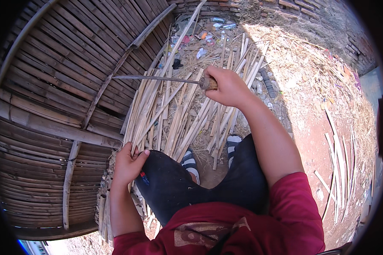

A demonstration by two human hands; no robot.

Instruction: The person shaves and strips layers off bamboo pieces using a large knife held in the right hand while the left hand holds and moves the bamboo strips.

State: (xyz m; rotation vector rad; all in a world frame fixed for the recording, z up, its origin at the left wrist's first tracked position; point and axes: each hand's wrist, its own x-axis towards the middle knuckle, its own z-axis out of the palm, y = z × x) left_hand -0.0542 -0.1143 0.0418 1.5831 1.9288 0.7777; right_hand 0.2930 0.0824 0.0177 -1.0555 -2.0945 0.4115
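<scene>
My right hand (227,86) is wrapped round the wooden handle (210,83) of a long machete. Its narrow blade (157,78) points left, above the pile, seen almost edge-on. Beside my left thigh, my left hand (130,163) is closed on the near end of a bamboo strip (174,50). That long pale strip slants up and away past the blade toward the far wall. Many more split bamboo strips (181,123) lie in a loose pile before my feet. The blade hides a little of them.
A woven bamboo wall (55,55) with poles stands close on my left. Litter (202,52) lies beyond the pile, before a brick wall (293,12). More thin strips (338,165) lie on sunlit dirt at right. My sandalled feet (190,163) are beside the pile.
</scene>
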